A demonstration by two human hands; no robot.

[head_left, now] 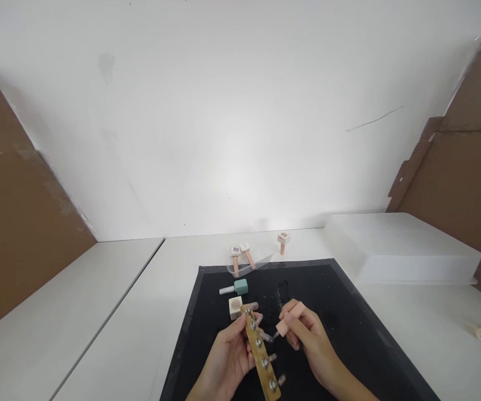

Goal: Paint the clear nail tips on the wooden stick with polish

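My left hand (232, 352) is closed around a narrow wooden strip (260, 356) with several round metal studs along it and small translucent nail-like tips sticking out on its right side. Pinched in my right hand (307, 340) is a pink cap (291, 319) with a thin brush, whose end meets one of the middle tips. Just beyond the strip's far end sits an open-looking, pale square block (236, 307). A teal bottle (241, 287) with a white cap lies on its side behind that block.
A black mat (328, 278) covers the work area. Behind it, two pink-capped bottles (235, 252) lie by a clear plastic piece (265, 261), with another bottle (283, 238) rightward. A white box (424, 267) and beige bands (480, 333) are at right.
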